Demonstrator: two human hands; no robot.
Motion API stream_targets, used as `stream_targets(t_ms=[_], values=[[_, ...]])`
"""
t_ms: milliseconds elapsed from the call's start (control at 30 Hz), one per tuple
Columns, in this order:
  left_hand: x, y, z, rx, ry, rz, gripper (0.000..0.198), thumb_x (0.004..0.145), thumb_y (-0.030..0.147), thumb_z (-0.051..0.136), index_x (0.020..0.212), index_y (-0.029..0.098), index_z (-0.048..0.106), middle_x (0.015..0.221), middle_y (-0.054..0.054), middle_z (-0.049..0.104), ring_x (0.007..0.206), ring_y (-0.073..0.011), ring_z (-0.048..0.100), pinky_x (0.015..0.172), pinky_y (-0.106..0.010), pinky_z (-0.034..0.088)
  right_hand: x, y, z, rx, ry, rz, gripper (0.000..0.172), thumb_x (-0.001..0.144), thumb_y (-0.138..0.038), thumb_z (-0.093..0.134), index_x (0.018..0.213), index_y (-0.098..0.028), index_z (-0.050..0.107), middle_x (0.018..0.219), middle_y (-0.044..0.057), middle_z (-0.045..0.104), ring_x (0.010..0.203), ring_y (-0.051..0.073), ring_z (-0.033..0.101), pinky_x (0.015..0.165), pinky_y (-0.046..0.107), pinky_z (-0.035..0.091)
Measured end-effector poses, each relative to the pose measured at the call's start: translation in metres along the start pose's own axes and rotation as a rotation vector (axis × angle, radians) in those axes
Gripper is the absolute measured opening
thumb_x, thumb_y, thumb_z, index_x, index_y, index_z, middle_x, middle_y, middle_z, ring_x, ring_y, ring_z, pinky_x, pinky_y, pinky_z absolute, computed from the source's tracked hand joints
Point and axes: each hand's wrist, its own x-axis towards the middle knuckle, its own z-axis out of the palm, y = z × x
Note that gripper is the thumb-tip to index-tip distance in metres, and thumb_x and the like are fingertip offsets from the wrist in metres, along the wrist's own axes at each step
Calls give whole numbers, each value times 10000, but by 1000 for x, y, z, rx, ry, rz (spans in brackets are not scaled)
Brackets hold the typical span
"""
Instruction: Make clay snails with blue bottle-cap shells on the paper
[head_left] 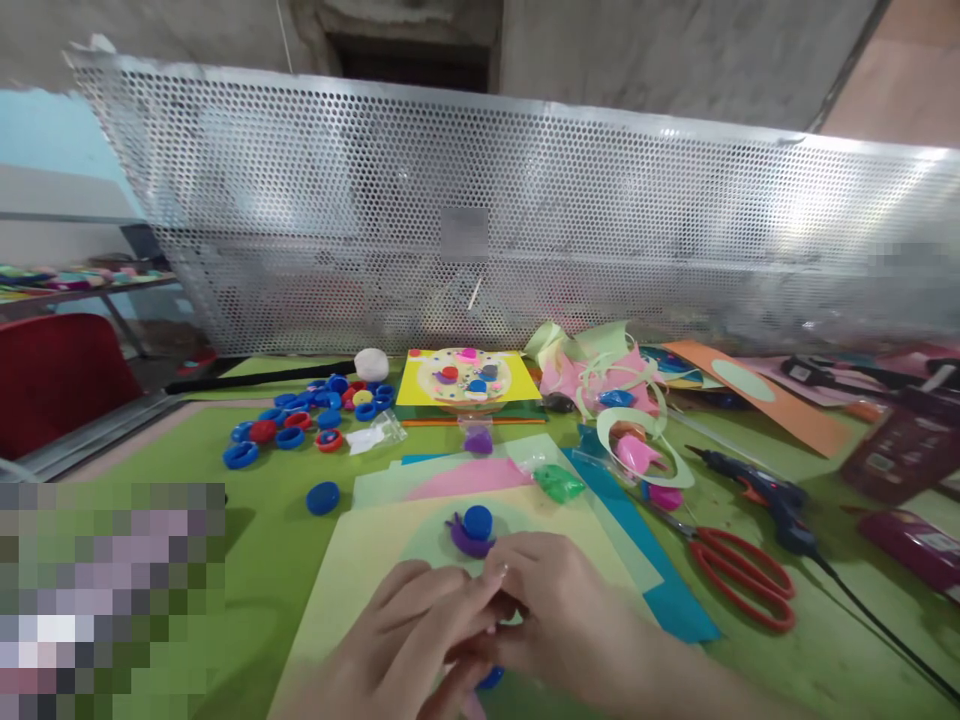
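This looks like a craft workshop or a craft classroom. The green-topped table (pixel 270 560) carries making supplies: a glue gun (pixel 769 492), red-handled scissors (pixel 697 540), coloured paper sheets (pixel 349 570), curled paper scraps (pixel 570 372), plastic bottle caps (pixel 328 419) and small bags of coloured clay (pixel 559 484). A cap-and-clay snail (pixel 471 541) sits among them. A perforated metal screen (pixel 465 160) stands behind the table, before a bare concrete wall (pixel 637 60). At left, a red chair (pixel 67 370) faces another table (pixel 124 290) bearing colourful odds and ends (pixel 71 278).
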Motion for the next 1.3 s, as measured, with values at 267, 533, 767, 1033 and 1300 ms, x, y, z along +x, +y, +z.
stream_targets(t_ms=[267, 533, 767, 1033, 1300], values=[[-3, -1, 7, -129, -83, -123, 537, 826, 110, 483, 1337, 223, 365, 1011, -50, 680, 939, -158, 661, 769, -202, 558, 2, -1, 0, 56, -21, -3, 293, 746, -308, 715, 582, -168, 517, 501, -69, 481, 457, 61, 378, 457, 197, 266], [-2, -4, 1, 31, 21, -6, 446, 930, 208, 386, 1364, 125, 322, 955, -90, 698, 894, -183, 651, 773, -267, 561, 5, 2, -8, 131, -138, 70, 190, 799, -265, 674, 683, -144, 585, 608, -28, 549, 532, 73, 450, 504, 162, 345], [-1, 9, 9, 154, -61, 129, 385, 895, 119, 416, 1279, 87, 419, 923, -88, 728, 914, -235, 644, 770, -353, 547, 2, -10, -3, -122, -34, 50, 255, 582, -191, 745, 527, -165, 497, 449, -70, 457, 412, 61, 299, 401, 216, 184], [-1, -1, -4, 17, -94, -161, 631, 871, 172, 447, 1430, 201, 156, 1109, -97, 684, 1061, -237, 592, 879, -395, 492, 5, -2, -12, -94, -194, 109, 145, 818, -246, 657, 725, -148, 605, 654, 5, 640, 559, 103, 565, 528, 181, 399], [-1, 4, 1, 22, -150, -103, 690, 811, 150, 489, 1424, 187, 176, 1167, -108, 661, 1092, -243, 592, 903, -383, 490, 3, -4, -8, -144, -145, 35, 219, 750, -301, 729, 662, -144, 605, 572, -7, 613, 503, 108, 551, 465, 197, 373]])
